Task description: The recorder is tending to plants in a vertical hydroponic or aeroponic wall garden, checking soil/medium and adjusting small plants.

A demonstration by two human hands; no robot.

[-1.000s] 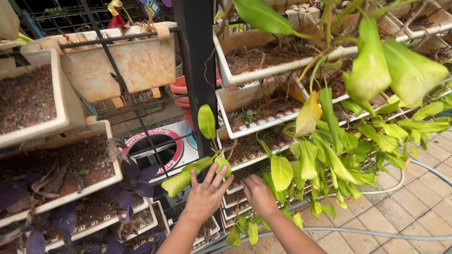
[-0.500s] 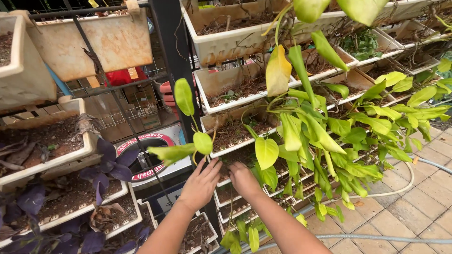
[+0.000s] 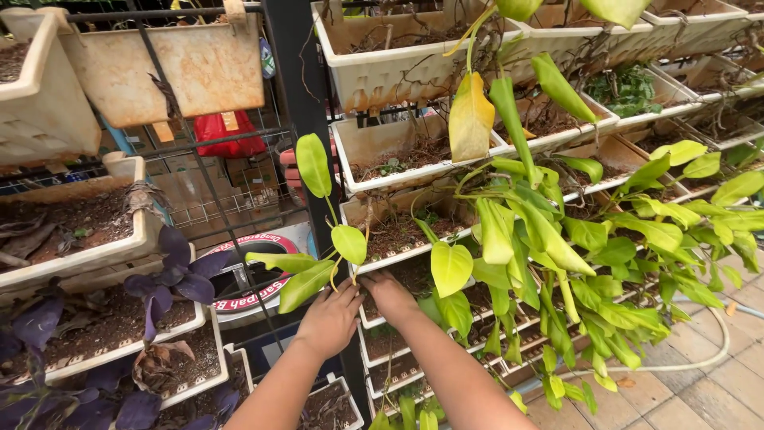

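Note:
A green vine cutting (image 3: 348,244) with a few broad leaves stands up in front of the black post. My left hand (image 3: 328,318) is curled around its base, by the rim of a white planter box (image 3: 374,263). Beside it, my right hand (image 3: 390,295) reaches into the same planter's soil. Its fingertips are hidden under a leaf and the rim. A large bushy plant with green and yellow leaves (image 3: 549,239) hangs over the planters just right of my hands.
Rows of white soil-filled planter boxes (image 3: 398,76) hang on a black metal rack with a post (image 3: 298,95). Purple-leaved plants (image 3: 171,275) grow in the left boxes. A white hose (image 3: 684,362) lies on the brick paving at the right.
My hands have come closer together at the planter rim, and the cutting now stands more upright. The view has shifted slightly lower and to the left.

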